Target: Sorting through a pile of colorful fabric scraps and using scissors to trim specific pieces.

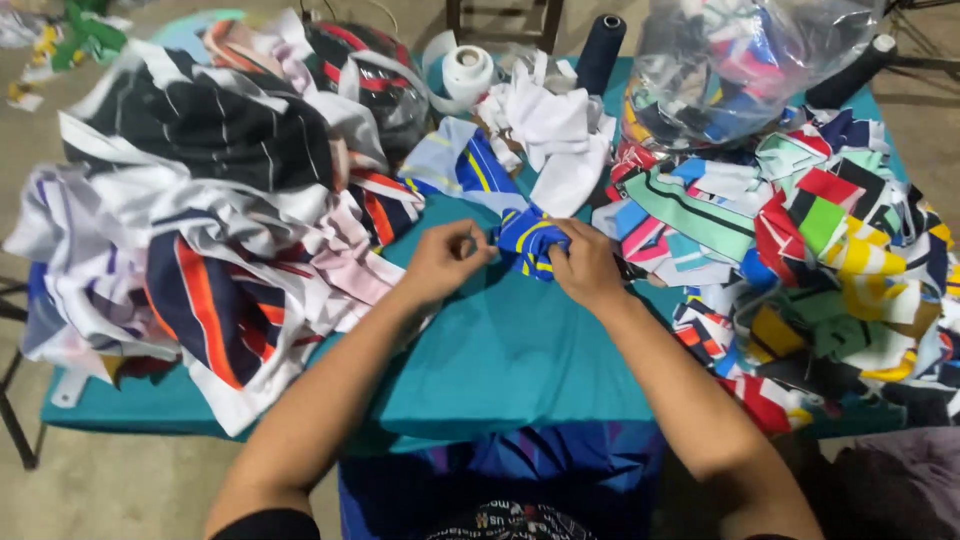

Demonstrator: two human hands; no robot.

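Observation:
My left hand and my right hand meet over the teal-covered table. Both pinch a small blue cloth piece with yellow and white stripes, bunched between the fingers. The left fingers grip its left edge, and the right hand closes over its right side. Behind it lie a light blue striped piece and crumpled white cloth.
A big heap of striped dark and white fabric fills the left. Colourful cloth scraps pile up on the right, under a clear plastic bag of scraps. A white tape roll and dark thread cones stand at the back.

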